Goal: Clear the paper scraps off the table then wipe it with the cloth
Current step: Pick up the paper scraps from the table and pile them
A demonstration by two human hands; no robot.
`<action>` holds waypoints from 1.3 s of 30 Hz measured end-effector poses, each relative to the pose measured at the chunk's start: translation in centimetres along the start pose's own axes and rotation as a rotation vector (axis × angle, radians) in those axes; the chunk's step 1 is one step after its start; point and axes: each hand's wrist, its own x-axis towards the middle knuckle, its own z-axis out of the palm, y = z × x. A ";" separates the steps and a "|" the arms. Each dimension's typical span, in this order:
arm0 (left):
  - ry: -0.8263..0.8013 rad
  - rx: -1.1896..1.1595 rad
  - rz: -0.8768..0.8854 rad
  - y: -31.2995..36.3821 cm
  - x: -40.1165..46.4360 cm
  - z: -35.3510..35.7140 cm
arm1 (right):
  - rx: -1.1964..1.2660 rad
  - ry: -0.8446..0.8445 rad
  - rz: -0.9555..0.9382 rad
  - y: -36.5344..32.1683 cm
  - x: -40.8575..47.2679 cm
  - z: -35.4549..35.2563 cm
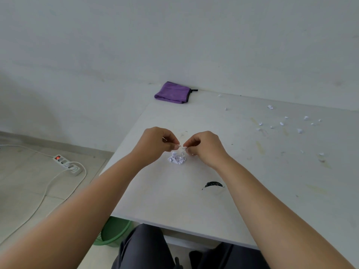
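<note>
Hands: left hand (155,143) and right hand (204,146) pinch scraps above the gathered pile (176,158).
Loose scraps (300,130): far right on the bench (174,200), right hand nearer.
Cloth (172,92): beyond (untouched).

Matt white surface (194,200), smooth, marked with yellowish stains and a black smear (213,185). Crumpled white paper scraps (176,158), dull. Soft purple cloth (172,93), matt, dark-edged. Green plastic basket (114,232), meshed. White plastic power strip (68,165), slightly glossy. Pale floor (23,181) tiles, faint sheen.
</note>
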 end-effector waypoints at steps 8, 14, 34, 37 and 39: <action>0.023 0.072 0.004 -1.1 0.5 0.0 | -0.174 0.009 -0.040 -0.5 0.1 0.8; 0.031 0.099 0.053 -1.4 0.4 0.3 | -0.164 -0.057 -0.031 -0.4 -0.1 0.1; -0.233 0.252 0.111 -1.7 -0.4 -0.4 | -0.128 -0.017 -0.132 1.6 -0.6 0.2; -0.209 0.235 0.117 -1.5 -0.3 0.0 | -0.127 -0.022 -0.152 1.7 -0.4 0.6; -0.198 0.226 0.124 -1.4 -0.2 0.1 | -0.119 -0.013 -0.156 1.7 -0.3 0.8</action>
